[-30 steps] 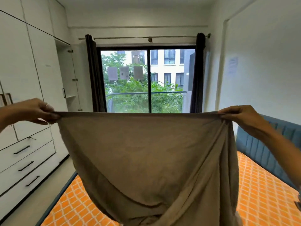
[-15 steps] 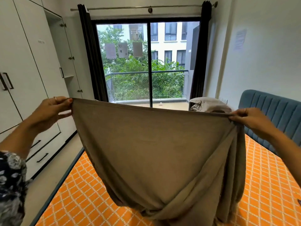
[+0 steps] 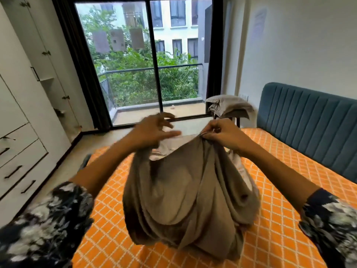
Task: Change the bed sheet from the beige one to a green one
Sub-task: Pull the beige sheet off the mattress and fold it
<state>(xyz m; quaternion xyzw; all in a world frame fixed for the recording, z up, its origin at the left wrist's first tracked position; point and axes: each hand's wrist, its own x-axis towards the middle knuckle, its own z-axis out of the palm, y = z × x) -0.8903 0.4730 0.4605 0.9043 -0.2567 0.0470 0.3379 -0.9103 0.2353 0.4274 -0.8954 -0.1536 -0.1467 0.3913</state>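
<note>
Pinching the gathered top edge of the beige sheet (image 3: 185, 190) in a right hand (image 3: 222, 137), a person reaches a blurred, loose-fingered left hand (image 3: 152, 130) to the same edge, the cloth drooping onto the orange-checked mattress (image 3: 280, 200) beside a blue headboard (image 3: 309, 122).

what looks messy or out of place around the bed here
Nothing damaged or spilled. The beige sheet hangs bunched over the bare orange mattress, pinched by the right hand. A crumpled beige bundle sits heaped on a stand beside the headboard. The left hand is blurred.
</note>
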